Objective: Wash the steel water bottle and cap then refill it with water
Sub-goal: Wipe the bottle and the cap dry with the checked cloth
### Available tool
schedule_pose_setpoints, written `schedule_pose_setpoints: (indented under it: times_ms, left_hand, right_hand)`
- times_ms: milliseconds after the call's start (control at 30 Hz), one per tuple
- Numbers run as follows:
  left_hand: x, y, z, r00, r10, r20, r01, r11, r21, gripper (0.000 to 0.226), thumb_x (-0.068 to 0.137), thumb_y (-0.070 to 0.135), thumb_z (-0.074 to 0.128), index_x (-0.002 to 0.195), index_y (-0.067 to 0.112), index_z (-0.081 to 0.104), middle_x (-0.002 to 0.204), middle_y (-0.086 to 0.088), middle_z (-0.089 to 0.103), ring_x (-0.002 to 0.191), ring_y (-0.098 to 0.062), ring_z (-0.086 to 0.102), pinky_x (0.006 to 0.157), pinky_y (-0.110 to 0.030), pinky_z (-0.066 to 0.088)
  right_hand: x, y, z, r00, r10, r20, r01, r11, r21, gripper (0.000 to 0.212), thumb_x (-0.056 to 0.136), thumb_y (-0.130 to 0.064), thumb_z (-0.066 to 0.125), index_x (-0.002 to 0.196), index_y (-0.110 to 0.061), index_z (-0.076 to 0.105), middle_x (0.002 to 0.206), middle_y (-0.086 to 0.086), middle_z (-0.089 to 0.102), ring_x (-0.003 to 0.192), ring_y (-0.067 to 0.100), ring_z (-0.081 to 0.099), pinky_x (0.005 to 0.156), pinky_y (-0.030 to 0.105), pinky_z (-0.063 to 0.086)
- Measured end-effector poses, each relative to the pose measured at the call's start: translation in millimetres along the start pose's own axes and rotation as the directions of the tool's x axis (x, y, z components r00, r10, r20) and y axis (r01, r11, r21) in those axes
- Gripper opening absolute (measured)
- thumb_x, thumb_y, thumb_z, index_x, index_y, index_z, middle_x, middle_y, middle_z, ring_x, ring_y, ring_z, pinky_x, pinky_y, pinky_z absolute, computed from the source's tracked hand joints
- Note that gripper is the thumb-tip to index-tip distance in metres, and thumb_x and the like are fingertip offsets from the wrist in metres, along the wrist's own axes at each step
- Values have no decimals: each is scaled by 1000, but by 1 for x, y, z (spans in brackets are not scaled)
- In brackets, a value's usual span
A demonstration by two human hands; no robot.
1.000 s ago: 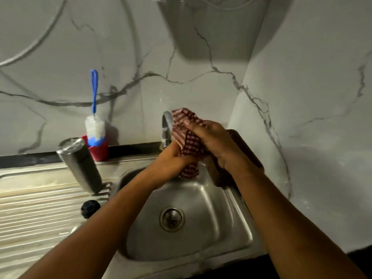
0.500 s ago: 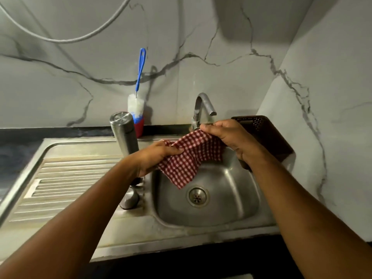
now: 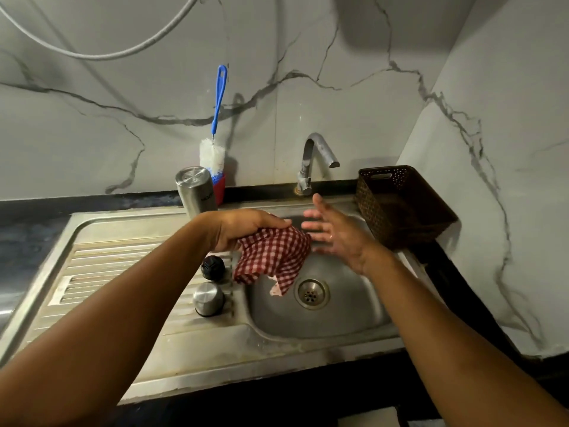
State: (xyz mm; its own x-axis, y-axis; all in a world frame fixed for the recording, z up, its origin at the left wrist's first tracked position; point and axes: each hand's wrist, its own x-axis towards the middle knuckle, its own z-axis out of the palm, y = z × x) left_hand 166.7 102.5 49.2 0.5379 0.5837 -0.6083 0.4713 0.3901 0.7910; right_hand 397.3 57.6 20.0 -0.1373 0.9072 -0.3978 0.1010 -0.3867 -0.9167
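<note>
Steel bottle (image 3: 197, 192) stands at the back edge of the drainboard (image 3: 123, 266), seemingly mouth down, just behind our left hand (image 3: 246, 228), which grips a red checked cloth (image 3: 274, 257). Our right hand (image 3: 335, 238) hovers over the basin (image 3: 338, 318) with fingers spread. We judge the forearm or cloth could topple it, or sweep the black cap (image 3: 213, 266) and steel cap (image 3: 208, 298) into the basin. It looks brushed, dully shining, undented.

Head-worn view, facing down, near sink (image 3: 354, 315)

Bottle (image 3: 197, 194) left of tap (image 3: 314, 158)
</note>
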Motion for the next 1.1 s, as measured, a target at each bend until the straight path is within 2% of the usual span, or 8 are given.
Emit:
schedule_pose_setpoints:
  times_ms: [133,267,467,667,800,933,1000,1100]
  left_hand:
    - [0,19,-6,995,-14,95,3,993,114,66,86,58,65,126,6,67,110,-15,75,100,-28,71,88,-38,57]
    - [2,23,-18,999,5,-40,10,931,365,71,77,65,66,124,12,70,121,-13,73,118,-31,67,105,-46,52]
    - [20,5,-24,917,296,-266,-206,925,318,41,93,48,69,117,16,65,114,-6,71,106,-22,69,86,-33,57]
    - [2,1,-19,554,609,-568,-395,793,464,14,97,30,73,105,19,71,99,6,74,93,-12,70,87,-30,58]
    - [-20,-9,-43,276,665,-695,-346,743,573,13,93,32,77,100,23,71,100,6,69,80,-11,67,72,-26,55]
    - [-32,-33,-76,97,597,-796,-178,798,576,27,88,40,77,109,27,67,115,5,60,96,-17,61,81,-41,55]
    - [-31,-48,-88,112,540,-834,-92,842,532,44,86,49,79,121,28,62,124,1,57,113,-21,56,87,-45,55]
    - [-24,-60,-96,295,457,-839,-72,886,457,80,77,54,86,143,26,49,137,-6,49,129,-27,46,101,-44,51]
  right_hand:
    - [1,35,28,941,85,329,-232,867,440,107,81,-89,49,151,-8,45,147,22,56,137,42,52,118,60,35]
    - [-1,30,35,956,31,292,-195,811,551,84,92,-72,49,137,-1,56,123,20,70,108,34,68,99,47,54]
    - [-1,19,18,970,-60,238,-110,760,640,80,94,-68,45,134,0,60,118,20,71,101,33,68,93,47,56]
    - [17,34,28,981,-52,185,-95,706,702,51,92,-39,68,126,-1,65,114,18,69,101,33,67,87,48,57]
    - [24,14,33,994,-73,80,2,748,664,42,90,-30,67,122,-3,68,106,14,74,90,29,73,78,45,60]
    - [36,-11,39,988,-75,134,-21,801,598,56,84,-27,74,132,-1,63,110,16,74,96,30,71,83,43,60]
    - [41,-19,42,987,-79,143,-11,840,543,58,81,-26,76,133,-3,63,112,16,74,99,31,70,83,43,60]
    - [44,-31,47,983,-103,153,22,889,457,56,82,-24,75,135,-9,62,118,17,73,106,32,68,89,45,58]
